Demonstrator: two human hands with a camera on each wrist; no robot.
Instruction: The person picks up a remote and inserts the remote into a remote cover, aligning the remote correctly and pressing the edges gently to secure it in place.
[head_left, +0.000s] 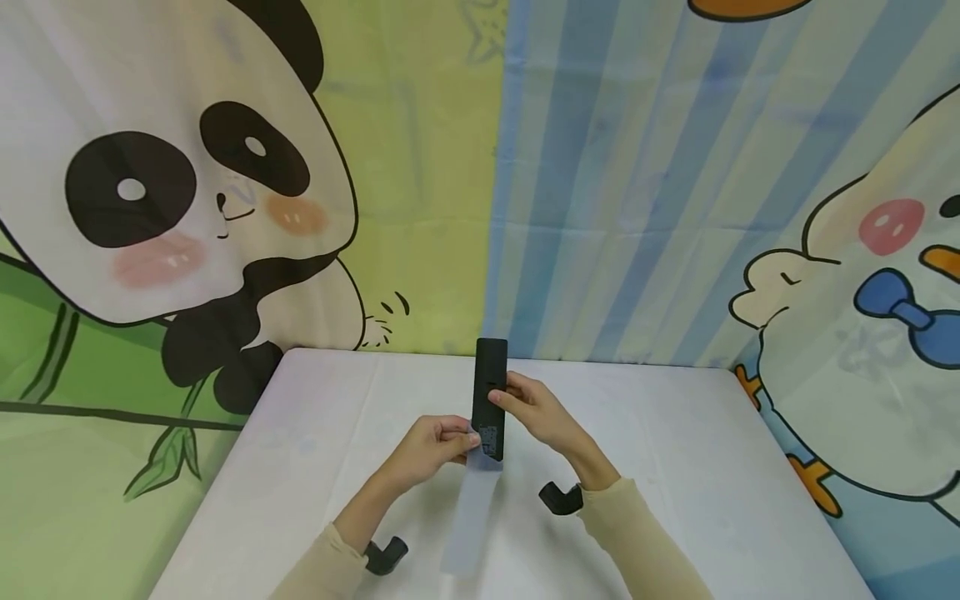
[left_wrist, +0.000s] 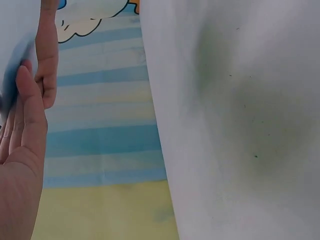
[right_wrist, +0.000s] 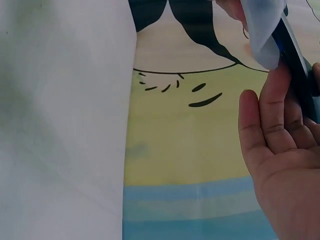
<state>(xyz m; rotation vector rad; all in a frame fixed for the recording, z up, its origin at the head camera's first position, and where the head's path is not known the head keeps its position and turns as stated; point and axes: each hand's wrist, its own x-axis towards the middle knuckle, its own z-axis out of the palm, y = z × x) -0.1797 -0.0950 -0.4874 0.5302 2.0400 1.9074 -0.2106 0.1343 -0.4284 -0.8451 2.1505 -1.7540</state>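
A long flat black bar (head_left: 490, 375) stands lengthwise above the table in the head view. My right hand (head_left: 543, 412) grips its right side, with the thumb on the face toward me. At the bar's lower end, my left hand (head_left: 431, 450) pinches the edge of a translucent plastic strip (head_left: 471, 521). Some of that film lies over the bar's bottom part, and the rest hangs down toward me. In the right wrist view, the dark bar (right_wrist: 297, 70) rests against the fingers beside the pale film (right_wrist: 262, 30). The left wrist view catches only part of the left hand (left_wrist: 22, 165).
A white-covered table (head_left: 360, 392) lies under both hands. Behind it hangs a cartoon-printed cloth (head_left: 420, 208). A black curved piece (head_left: 561, 498) sits by the right wrist, and a similar black piece (head_left: 386, 556) by the left.
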